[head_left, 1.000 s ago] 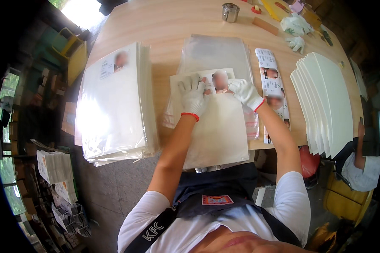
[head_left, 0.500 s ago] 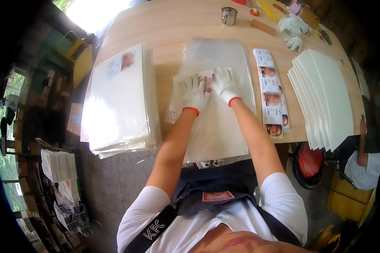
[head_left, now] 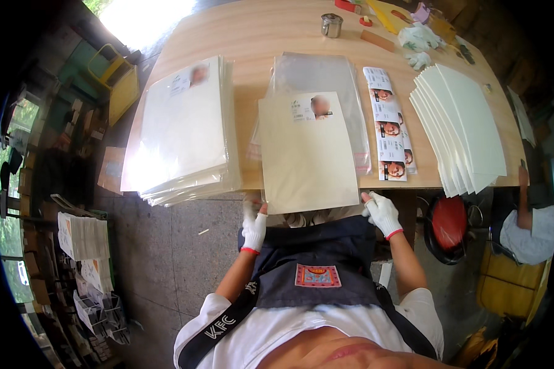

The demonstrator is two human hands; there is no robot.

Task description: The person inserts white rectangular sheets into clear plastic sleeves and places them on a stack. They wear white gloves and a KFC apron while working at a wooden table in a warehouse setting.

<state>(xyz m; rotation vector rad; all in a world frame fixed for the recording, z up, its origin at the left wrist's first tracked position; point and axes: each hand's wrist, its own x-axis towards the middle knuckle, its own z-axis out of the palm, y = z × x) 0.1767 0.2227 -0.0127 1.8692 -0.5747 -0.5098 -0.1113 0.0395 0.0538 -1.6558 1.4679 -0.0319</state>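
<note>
A cream sheet (head_left: 308,163) with a printed photo label (head_left: 311,107) at its top lies over a stack of clear plastic sleeves (head_left: 314,71). Its lower edge sticks out past the table's front edge. My left hand (head_left: 254,224), in a white glove with bare fingertips, is beside the sheet's lower left corner, fingers apart and slightly blurred. At the lower right corner my right hand (head_left: 381,212), gloved alike, has its thumb and fingers spread just off the edge. Neither hand visibly grips anything.
Sleeved sheets (head_left: 184,123) are piled at the left. Printed label strips (head_left: 388,129) and fanned cream sheets (head_left: 458,123) lie to the right. A metal cup (head_left: 332,26), a brown block (head_left: 377,40) and crumpled gloves (head_left: 420,59) sit at the back. A red stool (head_left: 448,224) stands right.
Both hands have drawn back from the middle of the sleeves to the table's front edge. The labelled cream sheet, earlier mostly out of sight, now lies on top of the sleeves.
</note>
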